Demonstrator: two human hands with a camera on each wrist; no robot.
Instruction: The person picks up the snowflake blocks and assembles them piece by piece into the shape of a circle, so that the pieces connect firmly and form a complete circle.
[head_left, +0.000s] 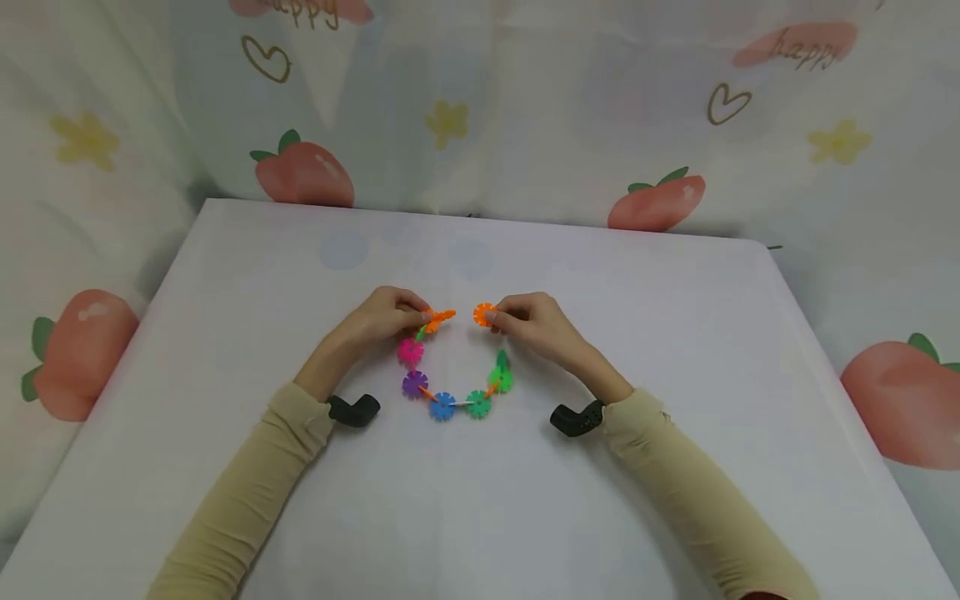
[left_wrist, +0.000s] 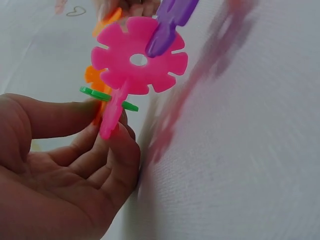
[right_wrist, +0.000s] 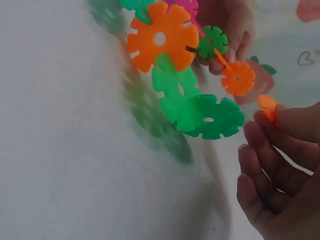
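Notched plastic snowflake discs are linked in an open curved chain, with a blue disc (head_left: 442,406) at its near side. My left hand (head_left: 384,317) pinches the chain's left end near an orange disc (head_left: 442,317). Just below that grip are a green disc (left_wrist: 92,93) and a pink disc (left_wrist: 135,75), with a purple disc (left_wrist: 175,20) farther along. My right hand (head_left: 536,323) pinches a separate loose orange disc (head_left: 483,314) between thumb and finger. The chain's other end, a dark green disc (right_wrist: 215,117) joined to a light green disc (head_left: 500,380), hangs apart from the right hand.
The white tabletop (head_left: 465,508) lies beneath the hands and chain. Black wrist devices (head_left: 355,411) sit at both cuffs. A printed curtain (head_left: 525,125) with fruit and flower pictures stands behind the table's far edge.
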